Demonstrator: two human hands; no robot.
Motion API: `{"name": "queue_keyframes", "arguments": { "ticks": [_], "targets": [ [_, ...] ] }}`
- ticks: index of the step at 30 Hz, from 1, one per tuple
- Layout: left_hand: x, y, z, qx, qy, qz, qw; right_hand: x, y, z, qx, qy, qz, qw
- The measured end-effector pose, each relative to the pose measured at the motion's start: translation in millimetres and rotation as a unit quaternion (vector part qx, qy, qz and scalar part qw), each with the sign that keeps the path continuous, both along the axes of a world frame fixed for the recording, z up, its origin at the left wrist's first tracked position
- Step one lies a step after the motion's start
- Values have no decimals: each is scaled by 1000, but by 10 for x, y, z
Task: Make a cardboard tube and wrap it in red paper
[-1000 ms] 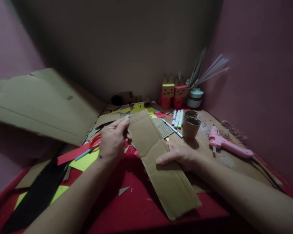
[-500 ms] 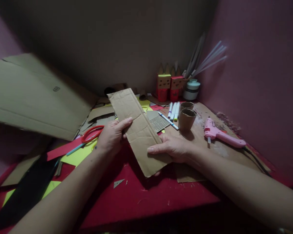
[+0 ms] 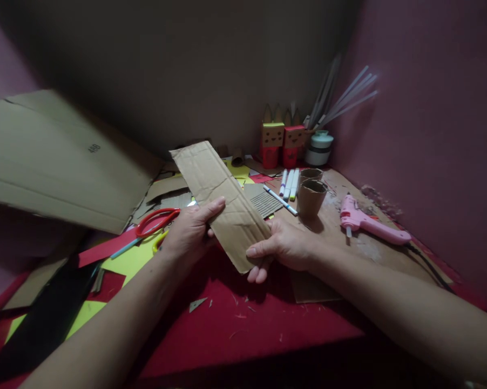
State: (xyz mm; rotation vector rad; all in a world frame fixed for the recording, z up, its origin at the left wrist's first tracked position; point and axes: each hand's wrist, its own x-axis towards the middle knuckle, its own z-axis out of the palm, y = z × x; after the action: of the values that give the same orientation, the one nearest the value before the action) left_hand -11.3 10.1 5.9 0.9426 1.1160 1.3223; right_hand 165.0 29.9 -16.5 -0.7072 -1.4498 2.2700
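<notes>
L hand (image 3: 190,226) & R hand (image 3: 284,246) pinch creased cardbd strip (image 3: 220,185), nothing glued on AFAICT (dim), w/ two faced figures (image 3: 272,139) assembled behind.

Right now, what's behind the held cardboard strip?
Yellow paper and a corrugated piece show past the right edge of the cardboard strip. Whatever lies directly behind it is covered.

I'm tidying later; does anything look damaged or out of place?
The cardboard strip, between left hand and right hand, has creases breaking its otherwise flat face. A triangular scrap lies loose on the red surface, like a stray offcut.
</notes>
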Motion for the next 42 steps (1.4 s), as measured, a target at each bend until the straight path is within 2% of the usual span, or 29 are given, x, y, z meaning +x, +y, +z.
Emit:
{"name": "queue_keyframes", "arguments": {
  "ticks": [3, 6, 8, 10, 12, 15, 17, 19, 21, 23, 25, 27, 30, 32, 34, 36, 38, 40, 42],
  "targets": [
    [-71, 22, -11, -24, -40, -20, 999, -6, 26, -23, 5, 19, -35, 999],
    [-158, 57, -32, -12, -66, -20, 998, -12, 48, -67, 31, 72, -95, 992],
    [-204, 87, -45, 0, -73, -17, 997, -21, 35, -77, 88, 64, -119, 987],
    [-226, 109, -46, 5, -72, -17, 997, -28, 4, -66, 196, 22, -134, 971],
    [-227, 110, -33, 12, -62, -8, 998, -23, -24, -52, 324, -20, -170, 930],
    [-202, 57, -9, 48, 35, 53, 997, 18, -12, -60, 483, -49, -267, 833],
    [-173, -16, -12, 118, 147, 133, 973, 53, 24, -80, 553, -67, -319, 766],
    [-135, -100, -33, 212, 253, 171, 928, 76, 50, -93, 591, -82, -339, 727],
    [-93, -169, -62, 289, 346, 125, 884, 81, 48, -90, 603, -89, -328, 722],
    [-57, -203, -89, 331, 437, 45, 835, 72, 21, -77, 607, -84, -310, 727],
    [-37, -202, -114, 361, 495, 13, 790, 60, -14, -67, 615, -85, -302, 724],
    [-35, -187, -136, 379, 506, 24, 774, 50, -43, -70, 629, -99, -294, 713],
    [-50, -179, -161, 384, 490, 54, 780, 43, -65, -82, 661, -100, -271, 693],
    [-62, -187, -163, 373, 472, 61, 796, 41, -64, -74, 655, -62, -266, 705],
    [-74, -192, -150, 343, 433, 74, 830, 40, -47, -50, 600, -14, -284, 748],
    [-85, -187, -130, 303, 377, 84, 871, 40, -14, -26, 498, 31, -303, 812],
    [-92, -175, -109, 270, 325, 68, 904, 38, 28, -18, 400, 62, -301, 863],
    [-93, -168, -90, 252, 290, 42, 922, 31, 66, -29, 325, 85, -266, 904],
    [-91, -172, -71, 244, 281, 6, 928, 24, 96, -38, 242, 109, -218, 939]
  ]
}}
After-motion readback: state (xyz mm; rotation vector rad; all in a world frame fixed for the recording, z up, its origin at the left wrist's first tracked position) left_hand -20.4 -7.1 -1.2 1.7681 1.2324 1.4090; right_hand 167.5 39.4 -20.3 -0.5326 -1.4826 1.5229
